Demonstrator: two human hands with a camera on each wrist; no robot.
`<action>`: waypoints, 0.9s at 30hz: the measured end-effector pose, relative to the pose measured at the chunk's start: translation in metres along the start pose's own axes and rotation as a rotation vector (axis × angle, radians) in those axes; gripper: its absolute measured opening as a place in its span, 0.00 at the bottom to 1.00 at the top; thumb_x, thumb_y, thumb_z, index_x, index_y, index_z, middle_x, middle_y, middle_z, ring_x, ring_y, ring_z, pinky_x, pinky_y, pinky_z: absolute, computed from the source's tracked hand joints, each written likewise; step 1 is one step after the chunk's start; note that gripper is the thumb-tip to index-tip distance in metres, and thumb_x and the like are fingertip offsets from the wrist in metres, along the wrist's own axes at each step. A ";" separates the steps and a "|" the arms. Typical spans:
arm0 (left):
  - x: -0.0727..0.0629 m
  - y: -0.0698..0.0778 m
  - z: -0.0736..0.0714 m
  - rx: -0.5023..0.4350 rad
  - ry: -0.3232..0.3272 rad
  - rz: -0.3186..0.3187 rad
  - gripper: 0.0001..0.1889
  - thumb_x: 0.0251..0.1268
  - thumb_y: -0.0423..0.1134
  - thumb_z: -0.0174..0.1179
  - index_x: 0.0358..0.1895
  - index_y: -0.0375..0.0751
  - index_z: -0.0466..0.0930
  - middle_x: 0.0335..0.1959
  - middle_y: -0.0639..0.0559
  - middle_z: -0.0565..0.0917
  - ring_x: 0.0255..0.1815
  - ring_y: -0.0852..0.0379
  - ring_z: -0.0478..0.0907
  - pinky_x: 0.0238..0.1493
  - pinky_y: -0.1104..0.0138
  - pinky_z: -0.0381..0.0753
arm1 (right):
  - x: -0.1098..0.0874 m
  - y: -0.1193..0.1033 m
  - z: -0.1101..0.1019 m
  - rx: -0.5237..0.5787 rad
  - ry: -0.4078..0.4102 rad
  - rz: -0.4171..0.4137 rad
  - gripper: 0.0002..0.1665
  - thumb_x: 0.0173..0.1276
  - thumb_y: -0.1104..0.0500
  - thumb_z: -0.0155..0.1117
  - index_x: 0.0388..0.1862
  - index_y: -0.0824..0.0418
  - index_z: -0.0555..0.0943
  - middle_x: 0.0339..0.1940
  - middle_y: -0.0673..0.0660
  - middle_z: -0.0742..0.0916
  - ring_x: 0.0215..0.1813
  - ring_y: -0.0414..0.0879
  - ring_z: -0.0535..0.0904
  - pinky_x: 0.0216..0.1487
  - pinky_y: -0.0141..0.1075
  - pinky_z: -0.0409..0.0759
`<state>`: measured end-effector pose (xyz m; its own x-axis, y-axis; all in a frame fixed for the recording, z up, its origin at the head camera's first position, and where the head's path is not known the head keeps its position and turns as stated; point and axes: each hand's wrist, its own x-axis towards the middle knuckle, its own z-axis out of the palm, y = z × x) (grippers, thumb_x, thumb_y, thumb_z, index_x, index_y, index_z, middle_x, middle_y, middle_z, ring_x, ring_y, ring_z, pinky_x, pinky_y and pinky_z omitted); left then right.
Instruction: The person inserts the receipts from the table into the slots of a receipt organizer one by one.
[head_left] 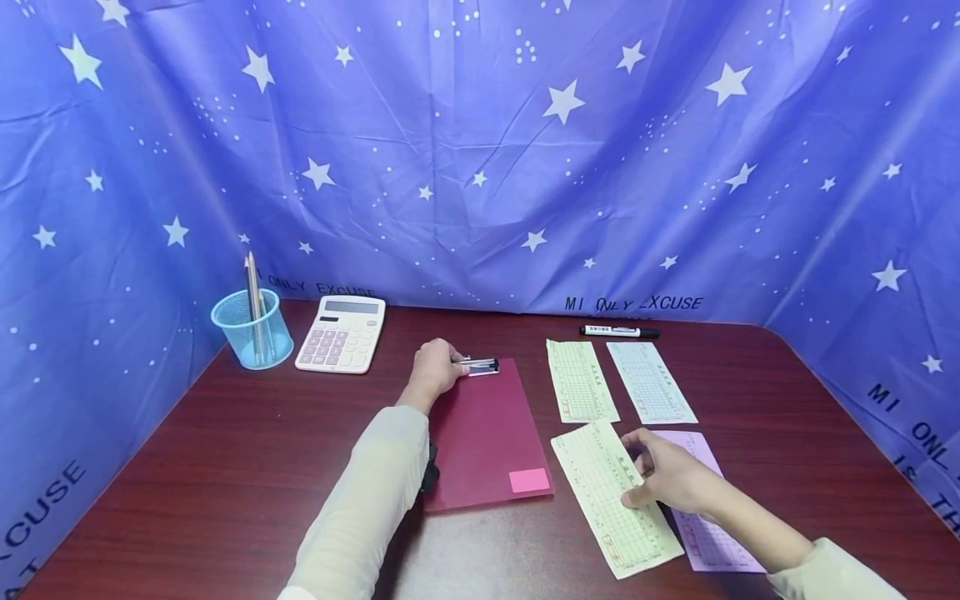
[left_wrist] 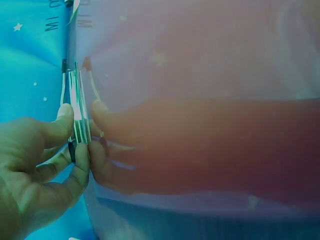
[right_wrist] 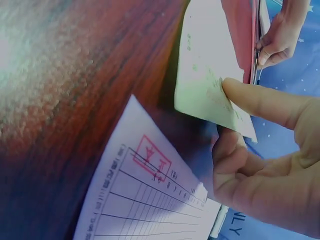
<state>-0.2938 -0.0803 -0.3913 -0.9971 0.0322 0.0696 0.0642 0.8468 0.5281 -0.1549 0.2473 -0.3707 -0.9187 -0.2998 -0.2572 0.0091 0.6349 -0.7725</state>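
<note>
A dark red clipboard [head_left: 487, 442] with a pink label near its lower corner lies on the table. At its top edge my left hand [head_left: 437, 367] grips the metal clip [head_left: 480, 366]; the left wrist view shows the thumb and fingers on the clip [left_wrist: 77, 107], mirrored in the glossy board. My right hand [head_left: 671, 473] pinches a pale green printed slip [head_left: 611, 500] by its right edge, thumb on top. In the right wrist view that slip [right_wrist: 207, 75] is raised off the table. A pink-purple slip [head_left: 701, 517] lies partly beneath the right hand.
Behind the held slip lie another green slip [head_left: 581, 383] and a whitish slip [head_left: 651, 383]. A black-and-white marker [head_left: 619, 332] rests at the back edge. At the back left stand a blue mesh pencil cup [head_left: 258, 342] and a calculator [head_left: 341, 335]. Starry blue cloth [head_left: 480, 233] encloses the table.
</note>
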 end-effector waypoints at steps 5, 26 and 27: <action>0.000 0.001 0.002 -0.025 -0.011 0.017 0.09 0.62 0.35 0.72 0.43 0.35 0.91 0.43 0.44 0.89 0.54 0.43 0.82 0.60 0.56 0.76 | -0.001 0.002 -0.003 0.001 -0.042 -0.042 0.26 0.58 0.73 0.71 0.53 0.73 0.72 0.30 0.56 0.81 0.34 0.49 0.79 0.37 0.41 0.77; -0.004 0.000 0.012 0.061 0.061 0.066 0.14 0.55 0.41 0.77 0.37 0.35 0.85 0.37 0.43 0.82 0.49 0.40 0.81 0.58 0.55 0.74 | -0.001 0.006 -0.006 0.057 -0.094 -0.069 0.31 0.57 0.71 0.73 0.56 0.78 0.70 0.33 0.58 0.80 0.35 0.50 0.78 0.36 0.35 0.78; -0.003 0.000 0.012 0.050 0.056 0.055 0.14 0.56 0.40 0.77 0.37 0.35 0.85 0.37 0.43 0.83 0.49 0.40 0.81 0.58 0.55 0.74 | -0.001 0.007 -0.006 0.075 -0.098 -0.065 0.34 0.56 0.72 0.74 0.58 0.80 0.68 0.34 0.58 0.80 0.36 0.50 0.79 0.36 0.35 0.79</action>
<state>-0.2916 -0.0743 -0.4014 -0.9881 0.0505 0.1454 0.1150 0.8702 0.4790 -0.1561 0.2566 -0.3719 -0.8751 -0.4092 -0.2584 -0.0160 0.5581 -0.8296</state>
